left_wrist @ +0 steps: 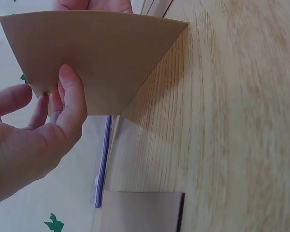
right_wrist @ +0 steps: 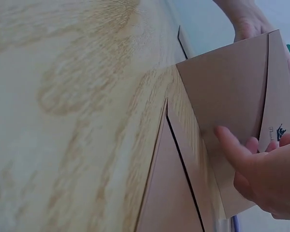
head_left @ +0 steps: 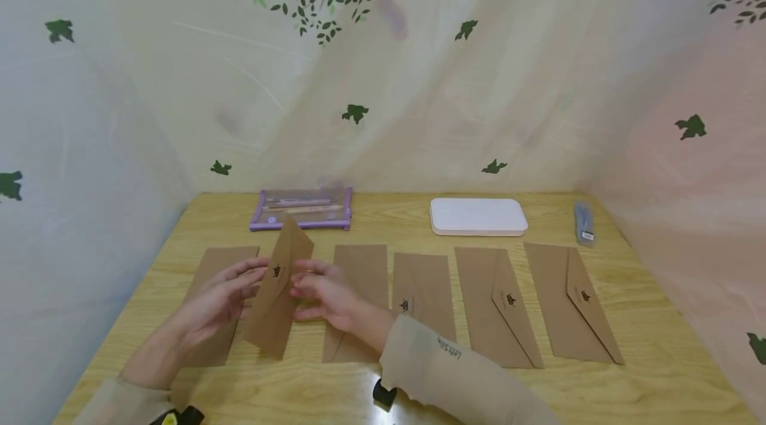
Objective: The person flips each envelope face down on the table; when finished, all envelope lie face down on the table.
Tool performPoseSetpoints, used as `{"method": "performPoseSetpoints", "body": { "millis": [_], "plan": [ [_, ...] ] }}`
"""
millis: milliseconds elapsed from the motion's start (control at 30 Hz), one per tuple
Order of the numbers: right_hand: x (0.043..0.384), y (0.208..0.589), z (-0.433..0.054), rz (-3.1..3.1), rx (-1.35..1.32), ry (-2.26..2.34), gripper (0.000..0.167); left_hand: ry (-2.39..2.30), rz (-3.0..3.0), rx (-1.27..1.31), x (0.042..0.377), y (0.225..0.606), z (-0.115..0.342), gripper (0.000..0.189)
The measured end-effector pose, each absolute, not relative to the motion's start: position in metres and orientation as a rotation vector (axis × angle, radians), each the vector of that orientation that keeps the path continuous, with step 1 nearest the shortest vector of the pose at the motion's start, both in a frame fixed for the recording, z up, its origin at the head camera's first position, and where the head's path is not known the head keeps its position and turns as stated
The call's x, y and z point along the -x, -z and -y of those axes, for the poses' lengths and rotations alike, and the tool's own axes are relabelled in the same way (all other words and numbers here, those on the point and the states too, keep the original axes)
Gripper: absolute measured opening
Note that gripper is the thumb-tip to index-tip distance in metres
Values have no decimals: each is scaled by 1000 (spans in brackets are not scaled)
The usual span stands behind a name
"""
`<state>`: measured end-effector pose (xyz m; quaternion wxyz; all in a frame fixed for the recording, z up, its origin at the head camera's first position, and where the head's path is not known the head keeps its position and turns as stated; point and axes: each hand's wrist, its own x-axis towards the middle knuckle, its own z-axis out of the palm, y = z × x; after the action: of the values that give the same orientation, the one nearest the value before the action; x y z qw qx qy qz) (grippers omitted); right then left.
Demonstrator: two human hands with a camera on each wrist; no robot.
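A brown paper envelope [head_left: 276,312] with a small dark crown print stands tilted up on edge between my two hands, over the left part of the table. My left hand [head_left: 212,302] is at its left side. In the left wrist view, the left fingers [left_wrist: 72,99] lie against the plain back while the thumb stays off the paper. From the other side my right hand [head_left: 335,295] reaches across, fingertips on the printed flap side. In the right wrist view, one right finger [right_wrist: 232,145] is stretched along the front face and others bend near the crown.
Several more brown envelopes lie in a row: one [head_left: 206,345] under the left hand, one [head_left: 362,262] partly behind the right forearm, others [head_left: 479,298] rightward. Behind them are a purple-edged clear pencil pouch [head_left: 302,217], a white case [head_left: 479,217] and a small bluish packet [head_left: 583,222]. A printed curtain [head_left: 419,145] surrounds the table.
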<state>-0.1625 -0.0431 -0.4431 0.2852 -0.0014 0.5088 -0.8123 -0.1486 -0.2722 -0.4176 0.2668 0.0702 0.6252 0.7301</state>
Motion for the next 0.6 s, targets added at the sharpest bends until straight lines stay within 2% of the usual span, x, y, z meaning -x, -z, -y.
{"method": "performPoseSetpoints", "body": {
  "millis": [600],
  "plan": [
    [158, 441, 42, -1350, 49, 2181, 49, -1951, -1724, -155, 145, 415, 262, 36]
  ]
}}
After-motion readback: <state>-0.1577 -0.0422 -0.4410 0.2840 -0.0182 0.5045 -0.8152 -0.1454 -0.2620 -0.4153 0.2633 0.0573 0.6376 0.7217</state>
